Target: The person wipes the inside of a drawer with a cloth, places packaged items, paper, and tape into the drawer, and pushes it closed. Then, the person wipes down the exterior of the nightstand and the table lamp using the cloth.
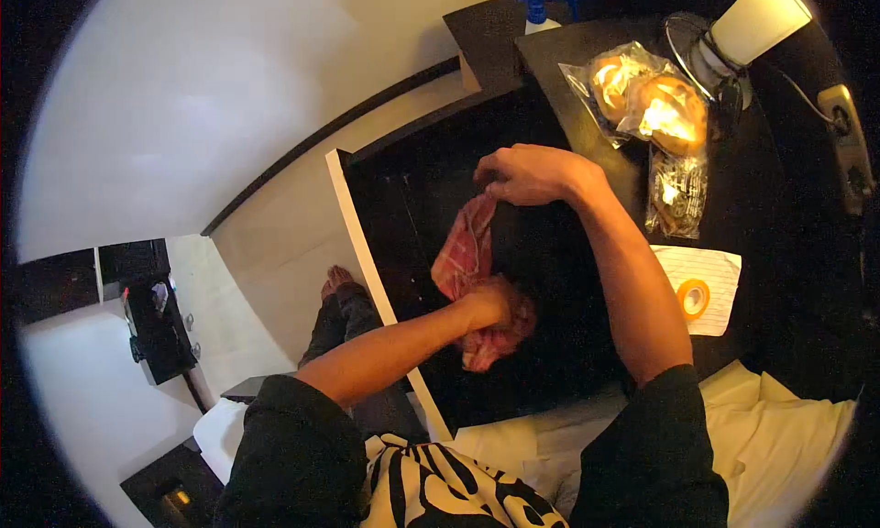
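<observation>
A red checked cloth (pixel 464 246) is stretched between my two hands over the dark interior of an open drawer (pixel 390 216). My left hand (pixel 493 305) is closed around the crumpled lower part, and its fingers are partly hidden in the folds. Higher up, my right hand (pixel 533 173) is bent over at the wrist and pinches the upper corner between its fingers.
On the dark tabletop (pixel 587 79) at right lie plastic-wrapped buns (pixel 671 111), another clear packet (pixel 676 191), and lined paper (pixel 720 271) under an orange tape roll (pixel 694 299). A lamp (pixel 761 19), blue-topped spray bottle (pixel 543 22) and power strip (pixel 845 148) are beyond.
</observation>
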Tool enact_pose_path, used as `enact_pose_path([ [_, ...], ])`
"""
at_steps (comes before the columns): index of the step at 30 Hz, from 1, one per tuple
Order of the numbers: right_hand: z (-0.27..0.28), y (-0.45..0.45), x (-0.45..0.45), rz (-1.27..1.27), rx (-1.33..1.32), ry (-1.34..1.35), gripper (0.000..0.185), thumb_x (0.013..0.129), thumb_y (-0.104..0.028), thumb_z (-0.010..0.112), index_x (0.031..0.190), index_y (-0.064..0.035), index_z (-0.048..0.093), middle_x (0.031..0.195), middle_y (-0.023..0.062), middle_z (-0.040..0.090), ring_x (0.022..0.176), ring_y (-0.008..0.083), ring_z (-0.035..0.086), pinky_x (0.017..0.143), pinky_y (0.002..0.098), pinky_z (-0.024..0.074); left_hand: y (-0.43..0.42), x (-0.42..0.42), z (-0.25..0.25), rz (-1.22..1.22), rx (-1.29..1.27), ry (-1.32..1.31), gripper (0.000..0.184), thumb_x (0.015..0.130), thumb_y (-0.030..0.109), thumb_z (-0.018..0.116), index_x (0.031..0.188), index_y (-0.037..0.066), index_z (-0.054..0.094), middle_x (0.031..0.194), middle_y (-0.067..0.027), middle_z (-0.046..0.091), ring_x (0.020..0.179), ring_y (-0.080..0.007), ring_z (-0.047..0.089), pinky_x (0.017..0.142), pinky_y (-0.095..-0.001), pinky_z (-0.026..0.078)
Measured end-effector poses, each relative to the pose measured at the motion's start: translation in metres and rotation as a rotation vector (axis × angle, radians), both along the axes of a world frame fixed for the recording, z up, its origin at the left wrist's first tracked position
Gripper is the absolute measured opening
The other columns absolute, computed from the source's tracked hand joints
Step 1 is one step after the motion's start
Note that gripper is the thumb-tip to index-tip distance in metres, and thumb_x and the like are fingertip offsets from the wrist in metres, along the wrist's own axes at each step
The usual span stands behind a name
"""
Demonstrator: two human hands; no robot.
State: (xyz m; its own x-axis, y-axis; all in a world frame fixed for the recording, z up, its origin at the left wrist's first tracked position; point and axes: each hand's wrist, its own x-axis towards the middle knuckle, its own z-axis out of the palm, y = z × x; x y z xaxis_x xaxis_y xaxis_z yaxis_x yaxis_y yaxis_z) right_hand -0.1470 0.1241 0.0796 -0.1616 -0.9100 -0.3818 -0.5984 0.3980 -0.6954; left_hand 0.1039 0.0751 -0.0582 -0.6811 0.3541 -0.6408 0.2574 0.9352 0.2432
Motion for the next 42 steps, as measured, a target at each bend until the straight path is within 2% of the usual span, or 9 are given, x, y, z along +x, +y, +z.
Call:
enact_pose_path([
  [6,-0.002,0.000,-0.002,0.000,0.025,0.005,0.038,0.085,-0.023,0.055,0.116,-0.0021,0.061,0.104,0.0239,0.066,0.099,0.0375,0.063,0.087,0.0416,0.0502,0.012,-0.021,-0.011,-0.107,-0.174,-0.043,0.036,0.085,0.034,0.057,0.113,0.012,0.065,0.104,-0.0162,0.066,0.086,-0.0315,0.065,0.076,-0.0468,0.053],
  [8,-0.001,0.002,-0.001,0.007,-0.024,-0.003,0.038,0.085,-0.023,0.055,0.116,-0.0026,0.061,0.103,0.0239,0.066,0.099,0.0376,0.063,0.087,0.0415,0.0501,-0.030,-0.044,0.009,0.113,0.221,-0.051,0.037,0.086,0.025,0.054,0.117,0.007,0.063,0.107,-0.0209,0.065,0.091,-0.0341,0.066,0.077,-0.0487,0.053],
  [16,0.005,0.000,0.001,-0.029,0.106,0.010,0.034,0.085,-0.026,0.054,0.110,-0.0037,0.063,0.096,0.0242,0.067,0.092,0.0391,0.064,0.081,0.0442,0.0513,-0.069,-0.115,0.021,0.471,0.079,0.688,0.058,0.084,0.024,0.057,0.137,0.004,0.045,0.142,-0.0153,0.043,0.130,-0.0330,0.038,0.112,-0.0458,0.021],
  [20,0.008,0.001,0.003,-0.092,0.109,-0.004,0.035,0.083,-0.033,0.057,0.104,-0.0078,0.069,0.099,0.0196,0.068,0.094,0.0358,0.065,0.082,0.0438,0.0524,-0.044,-0.133,0.106,0.554,0.429,0.018,0.061,0.086,0.025,0.058,0.140,0.007,0.039,0.149,-0.0168,0.028,0.135,-0.0374,0.029,0.112,-0.0488,0.019],
  [24,0.029,0.004,0.003,-0.071,0.168,-0.003,0.036,0.084,-0.036,0.057,0.105,-0.0092,0.069,0.099,0.0196,0.068,0.095,0.0358,0.065,0.082,0.0437,0.0522,-0.008,-0.097,0.034,0.132,-0.062,0.509,0.060,0.090,0.034,0.056,0.141,0.007,0.038,0.150,-0.0111,0.031,0.136,-0.0269,0.031,0.113,-0.0410,0.022],
  [31,0.024,0.004,0.006,-0.084,0.090,-0.013,0.035,0.085,-0.029,0.053,0.108,-0.0043,0.064,0.095,0.0243,0.067,0.090,0.0402,0.065,0.079,0.0460,0.0513,-0.076,-0.147,-0.056,0.343,0.514,0.393,0.056,0.088,0.027,0.057,0.138,0.007,0.042,0.139,-0.0151,0.045,0.127,-0.0242,0.043,0.106,-0.0352,0.033],
  [36,0.019,0.004,0.004,-0.054,0.063,0.012,0.038,0.085,-0.028,0.053,0.114,-0.0051,0.062,0.096,0.0249,0.066,0.091,0.0402,0.065,0.081,0.0459,0.0510,-0.030,-0.138,-0.036,0.482,-0.025,0.080,0.052,0.098,0.014,0.040,0.147,0.012,0.026,0.151,-0.0074,0.031,0.136,-0.0210,0.031,0.112,-0.0345,0.025],
  [38,0.017,0.002,0.003,-0.057,0.071,0.007,0.036,0.085,-0.029,0.055,0.112,-0.0063,0.063,0.097,0.0235,0.067,0.092,0.0396,0.064,0.081,0.0454,0.0510,-0.017,-0.115,-0.114,0.760,0.783,0.326,0.065,0.089,0.034,0.054,0.144,0.008,0.031,0.146,-0.0151,0.035,0.133,-0.0267,0.036,0.110,-0.0402,0.029],
  [42,0.004,0.003,0.003,-0.069,0.072,-0.005,0.035,0.085,-0.028,0.056,0.112,-0.0072,0.064,0.098,0.0214,0.068,0.094,0.0386,0.064,0.083,0.0446,0.0510,0.009,-0.114,-0.011,0.376,0.325,0.251,0.060,0.094,0.032,0.047,0.147,0.012,0.027,0.151,-0.0066,0.031,0.136,-0.0206,0.032,0.112,-0.0338,0.026],
])
